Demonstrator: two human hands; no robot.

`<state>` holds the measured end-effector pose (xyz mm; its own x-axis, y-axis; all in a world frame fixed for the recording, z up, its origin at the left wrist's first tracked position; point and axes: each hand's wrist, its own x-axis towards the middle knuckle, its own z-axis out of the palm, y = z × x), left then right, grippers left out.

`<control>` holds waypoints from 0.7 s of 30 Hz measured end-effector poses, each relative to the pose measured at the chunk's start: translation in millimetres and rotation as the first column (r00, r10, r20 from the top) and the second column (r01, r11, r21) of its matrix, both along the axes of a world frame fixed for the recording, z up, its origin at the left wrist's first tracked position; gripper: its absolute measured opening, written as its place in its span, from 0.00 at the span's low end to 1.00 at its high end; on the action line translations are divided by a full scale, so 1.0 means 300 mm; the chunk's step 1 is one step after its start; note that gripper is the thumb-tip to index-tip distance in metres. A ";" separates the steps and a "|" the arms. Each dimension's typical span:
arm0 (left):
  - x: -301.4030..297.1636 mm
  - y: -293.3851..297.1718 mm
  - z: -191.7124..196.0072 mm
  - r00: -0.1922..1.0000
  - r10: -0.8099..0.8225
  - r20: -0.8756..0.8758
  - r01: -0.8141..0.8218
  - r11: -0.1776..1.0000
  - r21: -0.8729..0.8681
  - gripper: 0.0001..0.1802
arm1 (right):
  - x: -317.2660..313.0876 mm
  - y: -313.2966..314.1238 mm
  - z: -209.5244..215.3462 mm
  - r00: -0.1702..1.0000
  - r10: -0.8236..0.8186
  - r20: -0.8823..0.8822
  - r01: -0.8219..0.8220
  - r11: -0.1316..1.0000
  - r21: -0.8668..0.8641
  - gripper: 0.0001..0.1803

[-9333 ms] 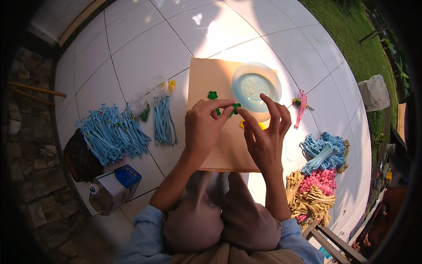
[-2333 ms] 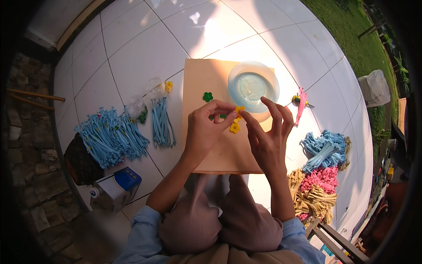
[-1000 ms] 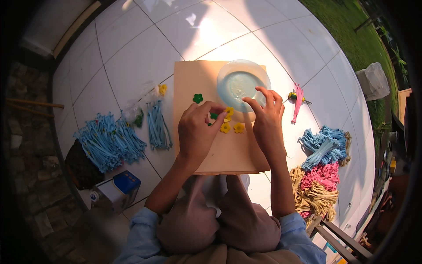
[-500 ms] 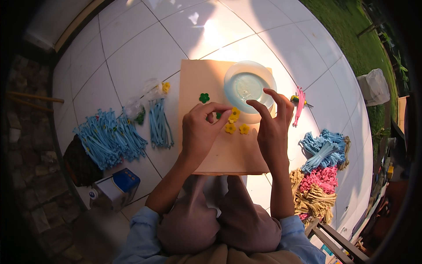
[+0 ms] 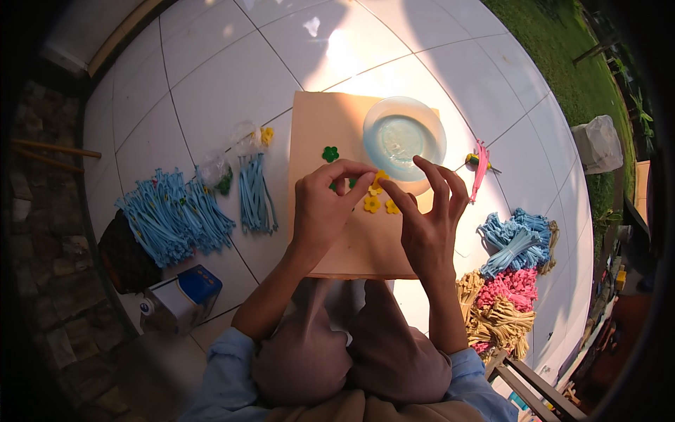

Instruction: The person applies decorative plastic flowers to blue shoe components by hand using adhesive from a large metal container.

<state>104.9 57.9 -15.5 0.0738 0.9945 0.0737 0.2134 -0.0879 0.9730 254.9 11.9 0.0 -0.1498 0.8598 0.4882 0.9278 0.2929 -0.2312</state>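
In the head view, a yellow flower piece [image 5: 380, 178] is above the brown board [image 5: 351, 246], near the near edge of the clear bluish dish [image 5: 394, 104]. The left hand [image 5: 325, 202] has thumb and index together, seemingly clamped on the flower's left edge. The right hand [image 5: 434, 221] comes in from the right with its index tip at the flower and its other fingers spread — whether its thumb closes on anything I cannot tell.

Two more yellow flowers [image 5: 371, 204] lie on the board just nearer than the held one; a green flower [image 5: 330, 154] lies farther off to the left. Blue strips [image 5: 176, 218] are heaped on the floor at left.

The step in hand looks like fine two-handed work on one small piece — the next move calls for a steady left pinch and a light right fingertip.
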 end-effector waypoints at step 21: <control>0.126 0.002 -0.022 0.818 -0.026 -0.574 0.267 0.902 0.339 0.04 | 0.090 -0.029 -0.042 0.650 -0.249 -0.718 0.065 0.959 -0.274 0.09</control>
